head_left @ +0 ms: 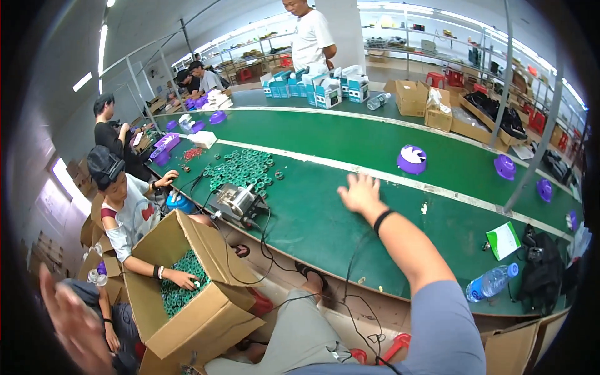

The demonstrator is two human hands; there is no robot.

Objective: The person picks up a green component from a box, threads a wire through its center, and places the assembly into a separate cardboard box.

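Note:
My right hand (361, 195) rests palm down on the green tabletop (306, 231) beside the white strip edging the belt. Its fingers are spread and hold nothing; a dark band circles the wrist. At the lower left, my left hand (76, 322) is raised close to view, blurred, with its fingers stretched out and nothing visible in them. A cardboard box (215, 312) of small green rings (181, 284) stands between my left hand and my legs. A co-worker's hand (184, 279) reaches into those rings. More green rings (244, 169) are scattered across the table behind a small grey bench machine (237, 203).
A purple bowl-shaped part (412, 164) with white pieces sits on the green belt (350, 140). To the right are a water bottle (492, 282), a green-and-white packet (503, 241) and a black bag (540, 275). Cables (350, 303) hang by my legs. Several people stand or sit nearby.

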